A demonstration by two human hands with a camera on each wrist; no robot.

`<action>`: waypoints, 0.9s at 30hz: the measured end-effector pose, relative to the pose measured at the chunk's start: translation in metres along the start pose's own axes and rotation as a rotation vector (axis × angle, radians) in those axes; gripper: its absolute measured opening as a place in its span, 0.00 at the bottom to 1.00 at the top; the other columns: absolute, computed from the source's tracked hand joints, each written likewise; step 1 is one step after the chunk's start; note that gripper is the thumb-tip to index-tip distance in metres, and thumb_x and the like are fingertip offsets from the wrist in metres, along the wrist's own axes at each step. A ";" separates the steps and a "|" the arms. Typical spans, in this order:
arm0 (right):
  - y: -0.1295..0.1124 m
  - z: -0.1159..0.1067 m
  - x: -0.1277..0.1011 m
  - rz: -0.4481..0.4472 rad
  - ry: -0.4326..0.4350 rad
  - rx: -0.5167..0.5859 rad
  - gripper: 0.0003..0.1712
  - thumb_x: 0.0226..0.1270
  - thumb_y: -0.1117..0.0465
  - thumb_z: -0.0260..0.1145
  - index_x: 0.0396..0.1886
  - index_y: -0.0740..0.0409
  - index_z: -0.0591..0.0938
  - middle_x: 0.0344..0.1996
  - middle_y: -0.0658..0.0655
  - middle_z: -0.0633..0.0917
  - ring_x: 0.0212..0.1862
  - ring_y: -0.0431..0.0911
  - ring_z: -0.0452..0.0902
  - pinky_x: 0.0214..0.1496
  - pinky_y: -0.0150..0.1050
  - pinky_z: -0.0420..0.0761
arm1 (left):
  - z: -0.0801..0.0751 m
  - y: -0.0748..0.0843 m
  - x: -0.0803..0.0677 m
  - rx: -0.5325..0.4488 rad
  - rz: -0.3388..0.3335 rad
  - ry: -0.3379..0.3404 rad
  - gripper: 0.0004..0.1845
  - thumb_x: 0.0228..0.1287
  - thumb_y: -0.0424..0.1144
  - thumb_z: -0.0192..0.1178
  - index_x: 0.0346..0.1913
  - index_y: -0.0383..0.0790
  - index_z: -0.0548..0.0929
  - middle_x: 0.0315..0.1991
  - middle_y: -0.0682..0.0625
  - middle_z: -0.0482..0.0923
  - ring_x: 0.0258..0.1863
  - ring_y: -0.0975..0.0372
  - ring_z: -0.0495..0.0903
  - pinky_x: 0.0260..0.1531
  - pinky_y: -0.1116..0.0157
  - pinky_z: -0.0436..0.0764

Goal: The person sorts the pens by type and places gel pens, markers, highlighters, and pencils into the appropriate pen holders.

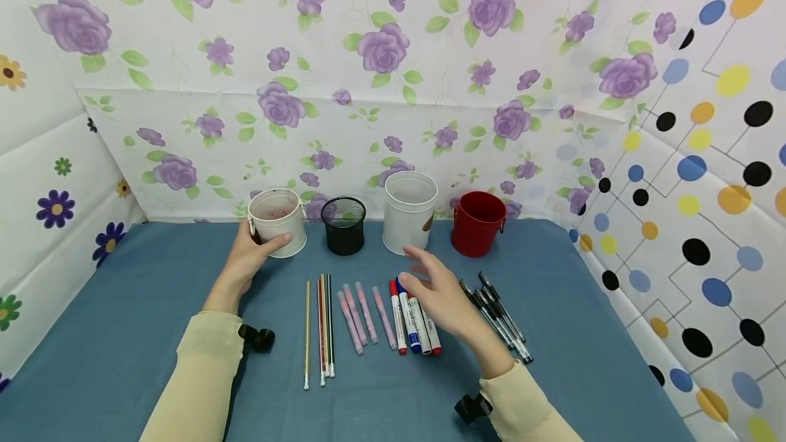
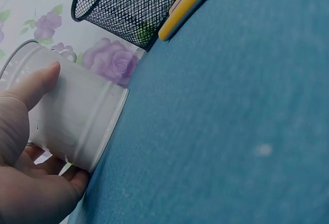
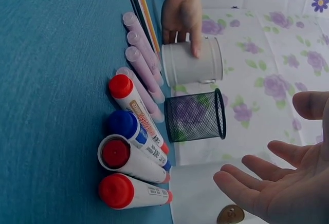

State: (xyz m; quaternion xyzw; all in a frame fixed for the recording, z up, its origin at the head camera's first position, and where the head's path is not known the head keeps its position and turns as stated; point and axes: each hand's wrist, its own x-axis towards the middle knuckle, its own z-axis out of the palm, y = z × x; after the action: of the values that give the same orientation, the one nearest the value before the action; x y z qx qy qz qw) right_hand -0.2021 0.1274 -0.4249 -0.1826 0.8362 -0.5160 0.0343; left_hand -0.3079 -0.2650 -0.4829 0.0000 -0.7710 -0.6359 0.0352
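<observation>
My left hand holds the small white bucket at the left of the back row. In the left wrist view the thumb lies along the bucket's side and the other fingers curl round beneath and behind it. The bucket stands upright on the cloth. Over the whiteboard markers, which have red and blue caps, hovers my right hand, fingers spread and nothing held. Its fingertips overlap the foot of the tall white bucket in the head view.
Between the white buckets stands a black mesh pen holder; a red bucket is at the right. Several pencils, pink pens and black pens lie in groups on the blue cloth. A flowered backdrop rises behind.
</observation>
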 end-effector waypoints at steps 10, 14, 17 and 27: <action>-0.009 0.012 0.007 -0.040 -0.025 -0.048 0.30 0.81 0.54 0.66 0.78 0.46 0.74 0.69 0.57 0.80 0.66 0.55 0.81 0.68 0.57 0.80 | 0.002 0.018 -0.010 -0.024 0.013 -0.016 0.52 0.74 0.39 0.69 0.85 0.37 0.42 0.82 0.32 0.51 0.80 0.40 0.56 0.78 0.40 0.59; -0.019 0.020 0.014 -0.082 -0.062 -0.110 0.23 0.80 0.55 0.67 0.72 0.45 0.81 0.57 0.52 0.87 0.51 0.45 0.87 0.53 0.46 0.88 | 0.004 0.034 -0.017 -0.038 0.005 -0.028 0.52 0.73 0.37 0.69 0.84 0.34 0.43 0.81 0.31 0.51 0.80 0.39 0.56 0.78 0.39 0.59; -0.028 0.029 0.021 -0.109 -0.092 -0.153 0.20 0.80 0.55 0.67 0.67 0.47 0.84 0.52 0.50 0.89 0.46 0.43 0.86 0.45 0.39 0.87 | 0.004 0.032 -0.016 -0.044 0.007 -0.029 0.51 0.73 0.36 0.68 0.84 0.34 0.43 0.81 0.30 0.51 0.80 0.39 0.56 0.78 0.40 0.59; -0.055 0.071 0.045 -0.135 -0.172 -0.311 0.15 0.77 0.54 0.70 0.57 0.53 0.88 0.37 0.48 0.89 0.30 0.36 0.82 0.33 0.32 0.81 | -0.001 0.001 -0.002 -0.022 0.020 -0.016 0.51 0.75 0.43 0.69 0.85 0.40 0.44 0.82 0.34 0.52 0.80 0.41 0.58 0.78 0.41 0.61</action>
State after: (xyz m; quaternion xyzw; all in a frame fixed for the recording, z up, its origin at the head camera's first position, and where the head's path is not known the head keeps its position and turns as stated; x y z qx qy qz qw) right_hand -0.2117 0.0297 -0.4038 -0.2847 0.8858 -0.3641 0.0422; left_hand -0.3056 -0.2659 -0.4823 -0.0130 -0.7641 -0.6440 0.0353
